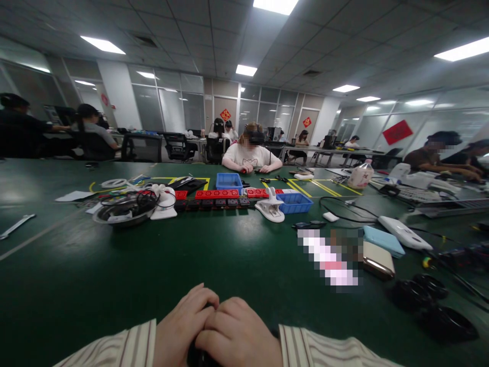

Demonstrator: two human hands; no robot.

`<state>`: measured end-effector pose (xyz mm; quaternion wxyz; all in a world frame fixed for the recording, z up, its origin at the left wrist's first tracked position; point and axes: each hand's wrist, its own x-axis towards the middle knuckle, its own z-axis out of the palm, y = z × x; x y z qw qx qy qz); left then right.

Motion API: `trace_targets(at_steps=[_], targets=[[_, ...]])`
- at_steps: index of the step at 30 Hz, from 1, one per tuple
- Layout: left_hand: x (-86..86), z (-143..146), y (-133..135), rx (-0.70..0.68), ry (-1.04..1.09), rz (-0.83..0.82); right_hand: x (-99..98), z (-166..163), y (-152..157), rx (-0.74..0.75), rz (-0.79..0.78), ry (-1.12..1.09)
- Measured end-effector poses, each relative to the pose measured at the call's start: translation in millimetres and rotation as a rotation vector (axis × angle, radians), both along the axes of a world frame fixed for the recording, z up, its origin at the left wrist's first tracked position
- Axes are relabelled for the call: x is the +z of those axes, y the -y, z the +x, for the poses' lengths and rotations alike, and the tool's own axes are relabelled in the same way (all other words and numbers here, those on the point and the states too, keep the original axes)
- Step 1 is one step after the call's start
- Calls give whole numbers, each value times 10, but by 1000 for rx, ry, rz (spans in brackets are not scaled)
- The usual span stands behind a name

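At the near edge of the green table, my left hand [184, 318] and my right hand [239, 331] are pressed together, both closed with fingers curled. Between and beneath them shows part of a smooth, rounded black object [202, 357]; its kind is hidden by my fingers. My right fingers wrap over it from the right, and my left hand closes round it from the left, its fingertips meeting my right hand. Striped cream sleeves cover both wrists.
Further back lie a metal bowl [122, 223] of cables, red power strip parts [217, 194], blue bins [296, 203] and a white clip [270, 208]. To the right are a light blue case [383, 241], a cream case [378, 259] and black rings [446, 323]. Opposite sits a person [252, 153].
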<state>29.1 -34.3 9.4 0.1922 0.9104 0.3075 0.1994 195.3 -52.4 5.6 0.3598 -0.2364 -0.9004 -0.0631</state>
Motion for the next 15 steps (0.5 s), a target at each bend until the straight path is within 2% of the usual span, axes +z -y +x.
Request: trace_targets(at_steps=[5,8,12,15], targets=[[52,-4,-84,-139,-16,-200,-4,39,-3,85,-4,47],[37,6,-102,-151,17,-257,-4,66,-29,125,11,119],[10,26,-94,-110,21,-225,-17,93,-76,193,92,144],[17,14,-83,-88,-16,-126,15,80,-57,185,119,99]])
